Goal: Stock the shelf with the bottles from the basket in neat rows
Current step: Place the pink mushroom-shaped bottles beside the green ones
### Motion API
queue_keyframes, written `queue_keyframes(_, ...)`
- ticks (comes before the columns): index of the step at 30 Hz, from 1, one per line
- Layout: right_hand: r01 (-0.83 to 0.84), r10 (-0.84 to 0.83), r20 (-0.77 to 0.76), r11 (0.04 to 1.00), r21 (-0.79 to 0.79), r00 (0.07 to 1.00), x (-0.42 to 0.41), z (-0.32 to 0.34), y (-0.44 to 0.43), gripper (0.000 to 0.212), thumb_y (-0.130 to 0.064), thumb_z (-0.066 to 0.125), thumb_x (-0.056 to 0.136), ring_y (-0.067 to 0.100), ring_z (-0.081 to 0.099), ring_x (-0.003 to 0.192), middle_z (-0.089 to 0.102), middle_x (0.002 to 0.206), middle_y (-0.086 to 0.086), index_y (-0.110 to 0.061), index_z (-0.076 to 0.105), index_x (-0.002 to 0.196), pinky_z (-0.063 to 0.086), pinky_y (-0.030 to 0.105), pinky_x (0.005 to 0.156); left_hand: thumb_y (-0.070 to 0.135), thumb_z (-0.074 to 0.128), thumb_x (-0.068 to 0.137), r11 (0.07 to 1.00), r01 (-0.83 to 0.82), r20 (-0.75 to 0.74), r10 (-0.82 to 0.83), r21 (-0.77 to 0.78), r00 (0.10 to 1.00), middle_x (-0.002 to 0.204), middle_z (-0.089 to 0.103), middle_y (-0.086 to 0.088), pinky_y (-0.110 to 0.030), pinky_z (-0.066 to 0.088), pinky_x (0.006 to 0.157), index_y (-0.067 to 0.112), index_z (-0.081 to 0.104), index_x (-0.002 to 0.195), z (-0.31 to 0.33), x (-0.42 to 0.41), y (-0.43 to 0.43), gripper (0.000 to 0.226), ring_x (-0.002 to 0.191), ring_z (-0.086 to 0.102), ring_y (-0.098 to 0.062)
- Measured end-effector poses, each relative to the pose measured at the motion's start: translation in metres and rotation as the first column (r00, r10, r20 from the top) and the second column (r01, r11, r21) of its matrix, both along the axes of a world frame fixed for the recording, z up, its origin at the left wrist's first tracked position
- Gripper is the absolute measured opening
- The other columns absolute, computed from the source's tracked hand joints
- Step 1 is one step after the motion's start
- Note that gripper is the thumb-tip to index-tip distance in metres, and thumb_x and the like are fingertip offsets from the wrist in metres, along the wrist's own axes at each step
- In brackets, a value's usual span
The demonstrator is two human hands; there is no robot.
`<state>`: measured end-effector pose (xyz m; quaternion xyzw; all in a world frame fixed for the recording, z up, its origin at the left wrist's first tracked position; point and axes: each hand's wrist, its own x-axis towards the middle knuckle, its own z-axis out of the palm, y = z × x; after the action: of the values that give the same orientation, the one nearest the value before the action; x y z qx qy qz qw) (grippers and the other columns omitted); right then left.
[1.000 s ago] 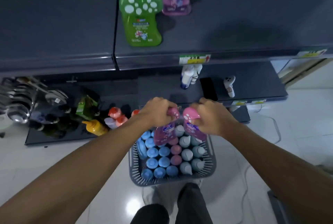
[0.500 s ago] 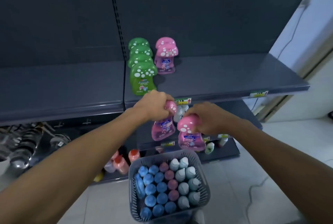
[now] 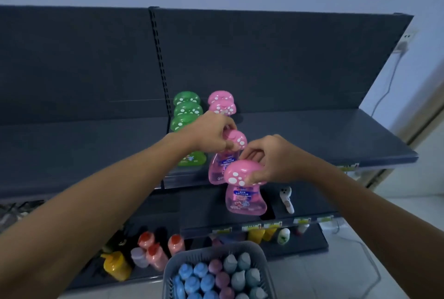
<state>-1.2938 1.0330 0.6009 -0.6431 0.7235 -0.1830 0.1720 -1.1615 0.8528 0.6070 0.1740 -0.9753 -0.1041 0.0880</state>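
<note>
Above the basket (image 3: 211, 254), we see each hand curled tight round a pink bottle's cap: left hand (image 3: 211, 134), right hand (image 3: 271, 158).

Print on bottle labels (image 3: 242, 199), shelf price tags (image 3: 272, 225): illegible.

1. Right of the pink row (image 3: 222, 106), the shelf (image 3: 312, 135) lies bare from near edge to back panel (image 3: 288, 58).
2. The green row (image 3: 186, 109) walls the pink row's left side.
3. Two held pink bottles (image 3: 222, 169) crowd the pink row's near end.
</note>
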Motion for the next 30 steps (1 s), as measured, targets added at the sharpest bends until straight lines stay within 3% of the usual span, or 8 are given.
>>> queue_keyframes(8, 0.008, -0.007, 0.027, 0.999, -0.040, 1.000, -0.040, 0.013, -0.045, 0.050, -0.046, 0.091, 0.062, -0.005, 0.064, 0.084, 0.071, 0.090, -0.017, -0.030, 0.071, 0.105, 0.054, 0.015, 0.074, 0.052, 0.078, 0.079, 0.997, -0.007, 0.012, 0.008, -0.075, 1.000, 0.108, 0.074, 0.005, -0.037, 0.052, 0.091, 0.024, 0.072, 0.122, 0.030, -0.050, -0.045, 0.051, 0.097, 0.065, -0.020)
queue_keyframes(12, 0.034, -0.032, 0.026, 0.995, -0.089, 0.999, -0.056, 0.005, -0.067, 0.048, -0.040, 0.090, 0.064, 0.000, 0.066, 0.087, 0.072, 0.091, -0.016, -0.031, 0.071, 0.107, 0.056, 0.023, 0.081, 0.048, 0.082, 0.076, 0.996, -0.038, 0.002, 0.038, -0.075, 0.999, 0.105, 0.076, 0.005, -0.037, 0.054, 0.088, 0.020, 0.074, 0.120, 0.026, -0.070, -0.064, 0.053, 0.094, 0.068, -0.020)
queue_keyframes(16, 0.077, -0.074, 0.024, 0.986, -0.145, 0.997, -0.068, -0.011, -0.088, 0.049, -0.035, 0.090, 0.066, 0.005, 0.067, 0.088, 0.071, 0.096, -0.017, -0.032, 0.070, 0.110, 0.057, 0.029, 0.085, 0.039, 0.084, 0.075, 0.996, -0.083, 0.055, 0.085, -0.042, 0.995, 0.112, 0.072, 0.004, -0.038, 0.052, 0.095, 0.020, 0.069, 0.126, 0.013, -0.088, -0.081, 0.056, 0.105, 0.064, -0.020)
queue_keyframes(19, 0.088, -0.084, 0.032, 0.982, -0.168, 0.996, -0.075, -0.023, -0.101, 0.050, -0.031, 0.088, 0.067, 0.005, 0.067, 0.090, 0.070, 0.097, -0.019, -0.034, 0.068, 0.112, 0.056, 0.027, 0.086, 0.033, 0.083, 0.075, 0.995, -0.090, 0.081, 0.093, -0.028, 0.992, 0.098, 0.070, 0.007, -0.036, 0.053, 0.088, 0.023, 0.072, 0.117, 0.004, -0.095, -0.091, 0.044, 0.097, 0.063, -0.019)
queue_keyframes(26, 0.065, -0.058, 0.048, 0.984, -0.167, 0.997, -0.084, -0.045, -0.123, 0.051, -0.026, 0.085, 0.072, 0.011, 0.067, 0.099, 0.071, 0.109, -0.012, -0.032, 0.065, 0.118, 0.055, 0.028, 0.089, 0.029, 0.085, 0.069, 0.994, -0.108, 0.047, 0.107, 0.015, 0.993, 0.083, 0.067, 0.013, -0.027, 0.047, 0.075, 0.032, 0.075, 0.111, -0.010, -0.098, -0.107, 0.043, 0.085, 0.062, -0.016)
queue_keyframes(30, 0.038, -0.027, 0.063, 0.984, -0.175, 0.998, -0.085, -0.046, -0.129, 0.050, -0.024, 0.085, 0.074, 0.012, 0.068, 0.100, 0.072, 0.112, -0.010, -0.029, 0.066, 0.120, 0.057, 0.034, 0.091, 0.030, 0.087, 0.069, 0.992, -0.111, 0.032, 0.109, 0.056, 0.993, 0.095, 0.076, 0.007, -0.035, 0.054, 0.085, 0.031, 0.077, 0.113, -0.014, -0.097, -0.113, 0.046, 0.090, 0.066, -0.017)
